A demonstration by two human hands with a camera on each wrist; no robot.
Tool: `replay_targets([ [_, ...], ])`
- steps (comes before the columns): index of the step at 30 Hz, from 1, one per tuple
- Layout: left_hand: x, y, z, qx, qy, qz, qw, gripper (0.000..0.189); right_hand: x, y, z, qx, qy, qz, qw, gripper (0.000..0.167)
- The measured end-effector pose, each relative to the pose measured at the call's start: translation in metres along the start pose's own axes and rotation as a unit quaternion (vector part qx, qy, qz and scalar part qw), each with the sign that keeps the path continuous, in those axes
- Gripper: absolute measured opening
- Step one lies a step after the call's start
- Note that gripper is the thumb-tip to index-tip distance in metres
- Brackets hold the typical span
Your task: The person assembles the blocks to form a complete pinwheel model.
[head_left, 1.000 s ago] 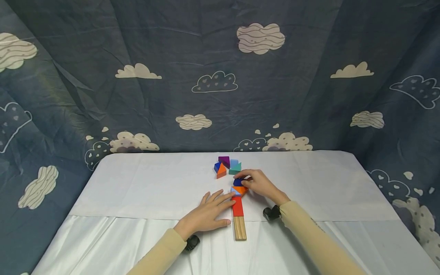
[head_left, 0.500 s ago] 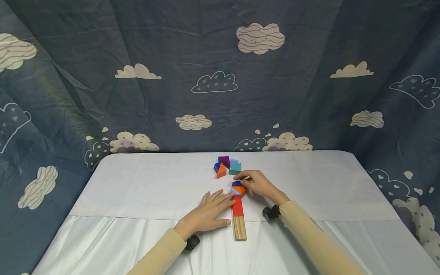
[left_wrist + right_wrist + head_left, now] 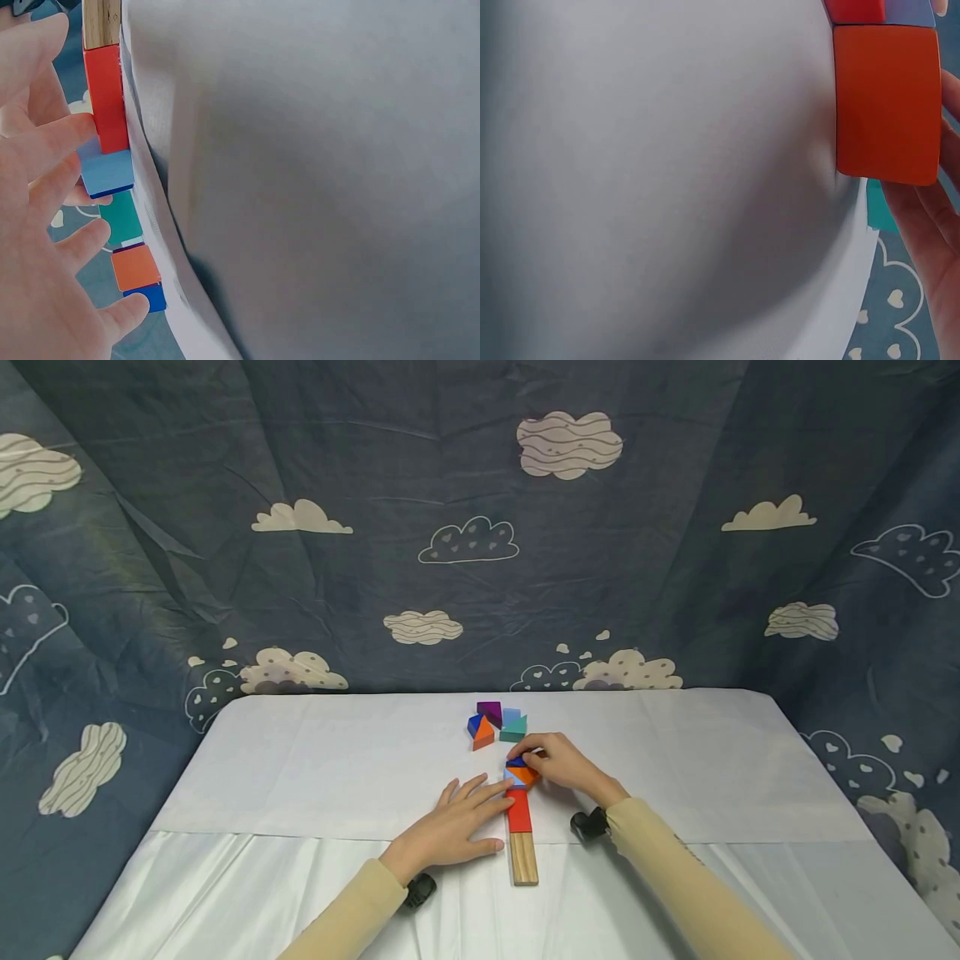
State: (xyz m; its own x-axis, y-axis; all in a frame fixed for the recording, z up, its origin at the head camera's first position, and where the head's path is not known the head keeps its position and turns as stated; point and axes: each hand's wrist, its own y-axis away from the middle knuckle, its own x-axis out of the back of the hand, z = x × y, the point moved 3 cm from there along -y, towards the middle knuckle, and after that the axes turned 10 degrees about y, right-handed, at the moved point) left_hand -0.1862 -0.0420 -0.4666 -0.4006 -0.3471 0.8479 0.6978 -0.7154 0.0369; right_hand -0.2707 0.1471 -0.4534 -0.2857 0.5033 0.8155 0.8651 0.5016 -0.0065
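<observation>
A line of wooden blocks runs away from the person in the head view: a bare-wood block (image 3: 523,860), a red block (image 3: 519,812), then a light blue block (image 3: 512,782) beside an orange block (image 3: 528,774). At the far end, my right hand (image 3: 561,766) pinches a dark blue block (image 3: 515,762), partly hidden by the fingers, right at the light blue and orange pair. My left hand (image 3: 450,833) lies with fingers spread, its fingertips at the red and light blue blocks. The right wrist view shows the orange block (image 3: 887,105) large, with fingers behind it.
Beyond the right hand lies a loose group of blocks: purple (image 3: 489,711), light blue (image 3: 512,715), teal (image 3: 513,729), orange (image 3: 483,736) and blue (image 3: 474,725). White cloth (image 3: 300,777) covers the table, and a dark cloud-print curtain (image 3: 375,568) hangs behind.
My right hand has brought the dark blue block slightly nearer and left, up against the light blue and orange pair. The left hand has stayed still.
</observation>
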Motion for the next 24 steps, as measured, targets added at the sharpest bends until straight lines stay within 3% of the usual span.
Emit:
replay_targets([
  [24, -0.0003, 0.0003, 0.0010, 0.001, -0.005, -0.001, 1.0000, 0.059, -0.0028, 0.0012, -0.0035, 0.022, -0.004, -0.010, 0.9997, 0.025],
])
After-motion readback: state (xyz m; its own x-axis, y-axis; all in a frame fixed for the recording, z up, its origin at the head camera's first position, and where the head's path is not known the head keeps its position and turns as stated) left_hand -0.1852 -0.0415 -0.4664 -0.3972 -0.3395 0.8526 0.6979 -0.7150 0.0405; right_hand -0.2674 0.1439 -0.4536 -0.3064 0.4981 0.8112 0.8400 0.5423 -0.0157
